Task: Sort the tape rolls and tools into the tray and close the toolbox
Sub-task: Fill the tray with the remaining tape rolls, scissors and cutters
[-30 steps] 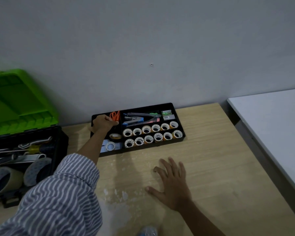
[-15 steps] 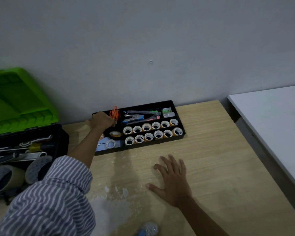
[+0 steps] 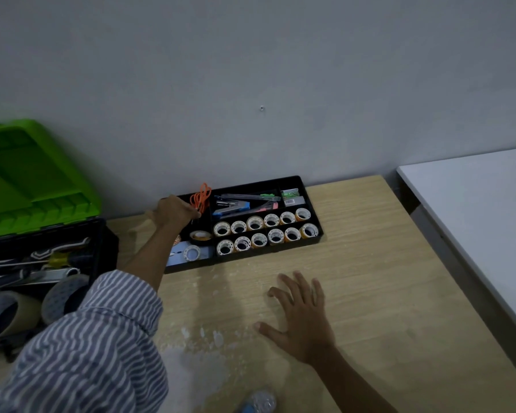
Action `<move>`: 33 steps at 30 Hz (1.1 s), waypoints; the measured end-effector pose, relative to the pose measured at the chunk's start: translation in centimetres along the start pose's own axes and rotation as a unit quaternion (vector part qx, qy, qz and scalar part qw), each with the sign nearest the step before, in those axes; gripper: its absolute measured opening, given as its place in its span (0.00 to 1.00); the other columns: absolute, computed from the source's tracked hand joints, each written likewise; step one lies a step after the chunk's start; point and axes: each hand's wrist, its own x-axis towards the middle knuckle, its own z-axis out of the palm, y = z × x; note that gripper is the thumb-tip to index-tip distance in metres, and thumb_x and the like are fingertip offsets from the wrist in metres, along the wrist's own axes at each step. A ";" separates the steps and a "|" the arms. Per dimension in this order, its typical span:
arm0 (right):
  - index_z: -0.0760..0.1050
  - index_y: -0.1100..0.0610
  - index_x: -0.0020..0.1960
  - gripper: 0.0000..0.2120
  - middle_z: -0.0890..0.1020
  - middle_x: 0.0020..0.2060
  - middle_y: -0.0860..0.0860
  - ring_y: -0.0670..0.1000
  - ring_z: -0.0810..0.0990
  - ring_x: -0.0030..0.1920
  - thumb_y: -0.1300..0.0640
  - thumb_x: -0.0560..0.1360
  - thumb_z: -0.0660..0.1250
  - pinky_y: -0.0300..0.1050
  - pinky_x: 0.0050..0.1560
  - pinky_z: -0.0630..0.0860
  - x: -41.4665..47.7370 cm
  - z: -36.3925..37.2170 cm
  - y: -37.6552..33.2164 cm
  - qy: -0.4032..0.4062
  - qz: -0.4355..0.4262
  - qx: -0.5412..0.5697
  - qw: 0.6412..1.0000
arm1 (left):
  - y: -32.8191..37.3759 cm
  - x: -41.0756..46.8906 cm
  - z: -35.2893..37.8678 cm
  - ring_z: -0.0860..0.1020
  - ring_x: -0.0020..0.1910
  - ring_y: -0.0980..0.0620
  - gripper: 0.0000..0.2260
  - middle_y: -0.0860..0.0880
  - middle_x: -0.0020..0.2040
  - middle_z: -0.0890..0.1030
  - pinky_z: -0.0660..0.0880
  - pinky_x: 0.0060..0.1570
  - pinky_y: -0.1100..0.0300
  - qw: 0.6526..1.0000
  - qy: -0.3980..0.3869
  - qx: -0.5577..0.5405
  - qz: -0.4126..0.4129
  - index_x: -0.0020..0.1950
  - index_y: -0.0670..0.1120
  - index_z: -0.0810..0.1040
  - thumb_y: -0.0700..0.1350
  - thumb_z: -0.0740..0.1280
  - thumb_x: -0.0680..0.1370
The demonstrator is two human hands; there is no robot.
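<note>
Our left hand [image 3: 173, 214] curls its fingers round the orange scissors [image 3: 201, 196], handles up, in the back-left compartment of the black tray [image 3: 251, 256]. Our right hand [image 3: 303, 317] lies flat on the desk [image 3: 385, 278], fingers spread, holding nothing. Small tape rolls [image 3: 264, 231] fill two rows. The toolbox [image 3: 109, 248] stands open at left.

Passage: light wooden worktop [image 3: 370, 263], right of black compartmented plastic tray [image 3: 245, 253]. Obstacles: open green-lidded black toolbox [image 3: 42, 189] at left; grey wall [image 3: 251, 84] directly behind.
</note>
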 end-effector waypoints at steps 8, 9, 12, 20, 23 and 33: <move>0.67 0.42 0.63 0.32 0.68 0.71 0.47 0.55 0.56 0.76 0.22 0.69 0.49 0.62 0.72 0.45 0.0 0.2 0.0 0.001 0.002 0.003 1.000 | 0.1 0.5 -0.8 0.81 0.50 0.41 0.16 0.38 0.50 0.83 0.77 0.50 0.52 0.993 -0.076 0.092 0.004 0.47 0.35 0.82 0.47 0.77 0.68; 0.66 0.42 0.63 0.33 0.67 0.72 0.47 0.55 0.55 0.77 0.22 0.69 0.49 0.62 0.72 0.44 0.0 0.2 0.1 0.001 0.001 0.005 1.000 | 0.2 0.7 -1.0 0.81 0.48 0.42 0.15 0.38 0.48 0.83 0.77 0.51 0.52 0.992 -0.082 0.100 0.005 0.44 0.35 0.81 0.46 0.77 0.68; 0.67 0.42 0.63 0.33 0.67 0.72 0.47 0.54 0.53 0.77 0.22 0.68 0.49 0.61 0.73 0.43 0.0 0.2 0.1 0.007 0.002 0.015 1.000 | 0.6 1.1 -1.2 0.80 0.49 0.42 0.14 0.42 0.37 0.79 0.70 0.65 0.43 0.985 -0.102 0.141 0.002 0.33 0.39 0.76 0.46 0.76 0.68; 0.67 0.43 0.63 0.34 0.66 0.73 0.46 0.53 0.52 0.77 0.22 0.68 0.49 0.61 0.73 0.43 0.0 0.2 0.1 0.010 0.000 0.021 1.000 | 0.7 2.1 -0.9 0.79 0.55 0.41 0.21 0.39 0.45 0.80 0.71 0.64 0.47 0.986 -0.115 0.116 0.017 0.33 0.39 0.75 0.56 0.73 0.71; 0.68 0.43 0.62 0.33 0.68 0.71 0.47 0.54 0.56 0.76 0.22 0.68 0.50 0.60 0.73 0.44 0.0 0.1 0.0 0.013 0.000 0.017 1.000 | 0.5 2.4 -0.1 0.79 0.55 0.40 0.19 0.40 0.49 0.82 0.69 0.66 0.46 0.995 -0.044 0.081 0.035 0.46 0.38 0.82 0.56 0.72 0.73; 0.67 0.43 0.63 0.33 0.68 0.71 0.47 0.54 0.55 0.77 0.22 0.69 0.51 0.60 0.72 0.45 0.0 0.3 0.1 0.016 0.003 0.018 1.000 | -0.6 2.1 1.7 0.79 0.53 0.40 0.10 0.37 0.49 0.83 0.71 0.64 0.44 1.000 0.024 0.010 0.015 0.47 0.38 0.84 0.45 0.73 0.73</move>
